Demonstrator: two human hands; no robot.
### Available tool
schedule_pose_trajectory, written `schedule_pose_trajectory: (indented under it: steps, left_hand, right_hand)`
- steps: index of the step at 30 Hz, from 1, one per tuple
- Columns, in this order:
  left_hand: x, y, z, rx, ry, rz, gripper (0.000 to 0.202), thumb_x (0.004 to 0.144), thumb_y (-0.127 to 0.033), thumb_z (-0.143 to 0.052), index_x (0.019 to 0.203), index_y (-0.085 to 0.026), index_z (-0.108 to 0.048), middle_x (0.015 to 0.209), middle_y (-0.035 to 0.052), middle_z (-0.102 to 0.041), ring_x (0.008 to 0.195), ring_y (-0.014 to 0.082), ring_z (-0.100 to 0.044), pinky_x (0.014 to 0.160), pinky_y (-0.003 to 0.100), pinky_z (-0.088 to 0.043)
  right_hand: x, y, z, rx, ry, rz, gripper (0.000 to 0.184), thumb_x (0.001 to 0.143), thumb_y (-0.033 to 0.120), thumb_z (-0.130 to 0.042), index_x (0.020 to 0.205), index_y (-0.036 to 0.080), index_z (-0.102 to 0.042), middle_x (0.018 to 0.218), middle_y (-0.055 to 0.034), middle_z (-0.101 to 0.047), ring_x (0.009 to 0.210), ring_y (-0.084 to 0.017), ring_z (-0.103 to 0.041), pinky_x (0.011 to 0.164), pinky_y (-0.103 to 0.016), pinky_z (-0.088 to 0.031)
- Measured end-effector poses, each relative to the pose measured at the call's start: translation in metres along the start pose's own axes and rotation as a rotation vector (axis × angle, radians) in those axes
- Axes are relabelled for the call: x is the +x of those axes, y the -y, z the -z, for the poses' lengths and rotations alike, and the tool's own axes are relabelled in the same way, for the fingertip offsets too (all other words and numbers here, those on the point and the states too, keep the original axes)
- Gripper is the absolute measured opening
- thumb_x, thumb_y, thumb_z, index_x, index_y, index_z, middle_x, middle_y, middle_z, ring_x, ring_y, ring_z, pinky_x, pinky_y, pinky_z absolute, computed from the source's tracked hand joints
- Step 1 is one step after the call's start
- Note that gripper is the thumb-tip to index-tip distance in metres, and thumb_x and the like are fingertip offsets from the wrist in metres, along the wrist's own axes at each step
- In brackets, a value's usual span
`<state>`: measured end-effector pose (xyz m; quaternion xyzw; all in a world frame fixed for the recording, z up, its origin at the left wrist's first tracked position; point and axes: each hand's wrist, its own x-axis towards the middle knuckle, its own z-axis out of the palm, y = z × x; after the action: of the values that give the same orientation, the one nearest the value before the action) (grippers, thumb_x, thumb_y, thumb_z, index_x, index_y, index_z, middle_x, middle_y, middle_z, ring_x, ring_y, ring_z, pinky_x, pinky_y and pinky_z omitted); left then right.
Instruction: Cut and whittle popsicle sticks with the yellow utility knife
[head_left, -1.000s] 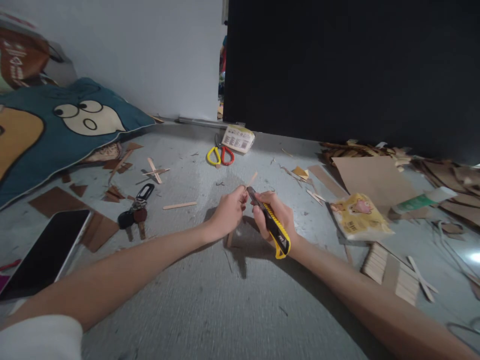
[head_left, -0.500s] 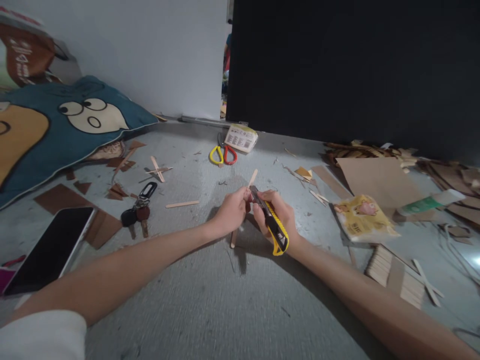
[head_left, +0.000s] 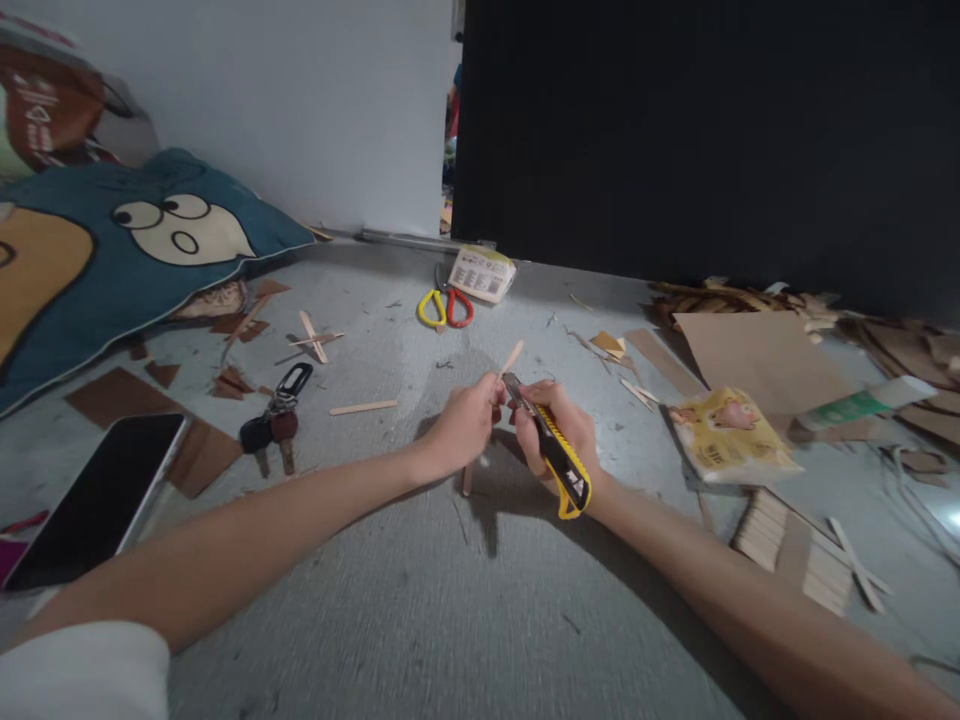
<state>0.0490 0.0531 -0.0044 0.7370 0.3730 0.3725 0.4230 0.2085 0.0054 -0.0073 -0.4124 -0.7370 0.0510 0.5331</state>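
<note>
My left hand [head_left: 466, 425] is closed on a wooden craft stick [head_left: 513, 357], whose rounded end points up and away to the right. In my right hand [head_left: 564, 425] is a yellow and black utility knife [head_left: 559, 450], its front end close to the stick; whether the blade touches the wood I cannot tell. Beneath my left hand another craft stick [head_left: 468, 479] lies on the grey surface, partly hidden. A single loose stick [head_left: 364, 408] rests to the left, and two crossed sticks [head_left: 318, 340] lie farther back.
Scissors [head_left: 445, 308] lie by a white packet [head_left: 482, 274] at the back. Leftward are keys [head_left: 279, 428], a phone [head_left: 97, 500], cardboard scraps [head_left: 112, 398] and a blue cushion [head_left: 150, 260]. On the right are a yellow packet [head_left: 731, 435], a glue tube [head_left: 862, 402] and bundled sticks [head_left: 787, 550].
The knife has tilted and its handle end has swung slightly right and toward me. The stick's tip has shifted a little to the right. My left hand stays nearly in place.
</note>
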Motion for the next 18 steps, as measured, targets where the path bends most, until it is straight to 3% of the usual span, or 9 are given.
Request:
schedule_pose_trajectory:
  steps: [5, 14, 18]
  left_hand:
    - [0.0, -0.004, -0.002, -0.042, 0.023, 0.017, 0.028, 0.108, -0.028, -0.035, 0.081, -0.023, -0.042, 0.068, -0.0029, -0.054, 0.061, 0.0129, -0.05, 0.062, 0.028, -0.038]
    - [-0.005, -0.006, -0.001, -0.116, 0.057, -0.005, 0.024, 0.106, -0.029, -0.04, 0.083, -0.023, -0.04, 0.068, -0.0045, -0.051, 0.062, 0.0119, -0.048, 0.063, 0.028, -0.039]
    - [-0.005, -0.006, -0.002, -0.18, 0.082, 0.001, 0.028, 0.107, -0.04, -0.043, 0.085, -0.023, -0.043, 0.069, -0.0039, -0.05, 0.061, 0.0114, -0.046, 0.059, 0.026, -0.038]
  right_hand:
    - [-0.006, -0.007, -0.001, 0.005, -0.043, -0.031, 0.016, 0.101, 0.027, -0.053, 0.116, 0.026, -0.058, 0.092, -0.0035, -0.07, 0.07, -0.018, -0.069, 0.064, -0.033, -0.055]
    - [-0.001, 0.004, 0.006, -0.038, 0.023, 0.144, 0.028, 0.101, 0.013, -0.051, 0.124, 0.025, -0.063, 0.1, -0.0053, -0.07, 0.082, -0.016, -0.071, 0.075, -0.031, -0.061]
    - [-0.003, 0.003, 0.006, -0.091, -0.018, 0.203, 0.033, 0.1, 0.009, -0.051, 0.128, 0.024, -0.062, 0.101, -0.0059, -0.07, 0.081, -0.017, -0.071, 0.073, -0.031, -0.061]
